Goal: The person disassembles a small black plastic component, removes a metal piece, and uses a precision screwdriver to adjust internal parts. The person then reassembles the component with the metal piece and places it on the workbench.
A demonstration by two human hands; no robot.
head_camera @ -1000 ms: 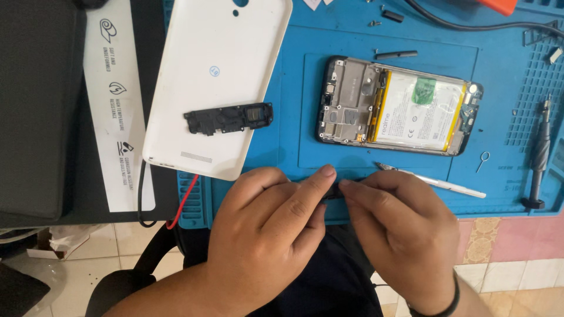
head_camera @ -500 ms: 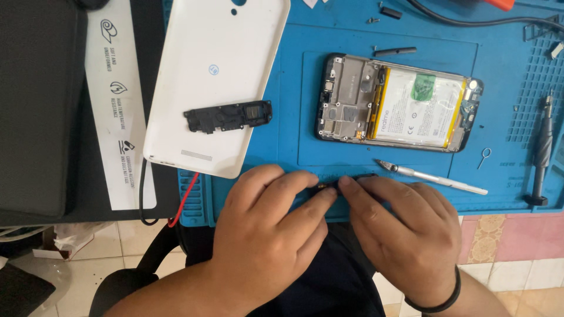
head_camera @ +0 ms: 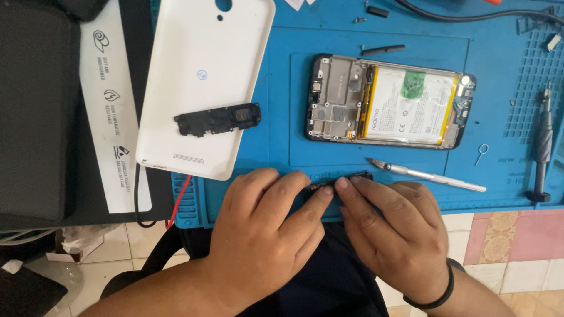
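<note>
- A blue work mat (head_camera: 282, 135) is covering the bench across the upper frame.
- A white back cover (head_camera: 205, 70) is lying at upper left, overlapping the mat's left edge.
- An opened phone (head_camera: 388, 103) is lying right of centre.
- A slim knife tool (head_camera: 429, 174) is resting just below the phone.
- A screwdriver (head_camera: 543, 141) is lying at the right edge.
- A small black strip (head_camera: 383, 50) is sitting above the phone.
- A dark pad (head_camera: 35, 111) is lying at far left.

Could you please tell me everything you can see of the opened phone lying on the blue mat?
The opened phone lies flat, face down, lengthwise across the blue mat, its back cover off. A dark frame surrounds a large white battery edged in yellow, with a green sticker near its top edge. Left of the battery sits a grey metal shield plate with screw holes. Nothing touches it; both hands work below it, and a slim metal blade tool lies just beneath.
</note>
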